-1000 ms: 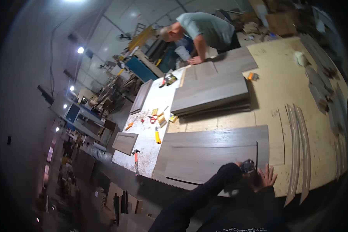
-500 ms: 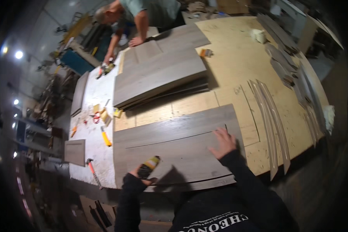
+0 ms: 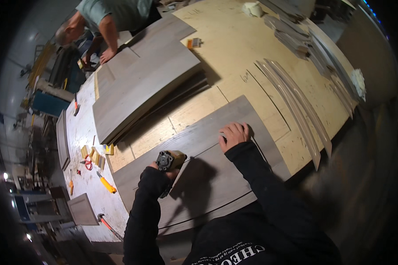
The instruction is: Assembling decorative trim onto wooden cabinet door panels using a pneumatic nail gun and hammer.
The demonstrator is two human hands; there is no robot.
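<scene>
A nail gun [image 3: 167, 161], with a dark round end cap and a yellowish body, is held upright in my left hand [image 3: 170, 173], over the near-left part of a grey wood-grain panel [image 3: 208, 183]. The tool casts a shadow on the panel. Two thin dark lines run along the panel's length. My right hand [image 3: 235, 135] rests on the panel near its right end, at the far dark line. Its fingers are curled together, and whatever they hold, if anything, is hidden.
A stack of grey panels [image 3: 150, 84] lies beyond mine; a co-worker [image 3: 115, 17] leans over it. A yellow utility knife [image 3: 106, 183], red-handled scissors [image 3: 88, 162] and a hammer [image 3: 108, 225] lie at left. Long curved strips [image 3: 292, 106] lie at right.
My left hand has lifted and upended the nail gun. The fingers of my right hand, spread before, are now curled. The co-worker's tool has moved away from the white surface. My view has turned.
</scene>
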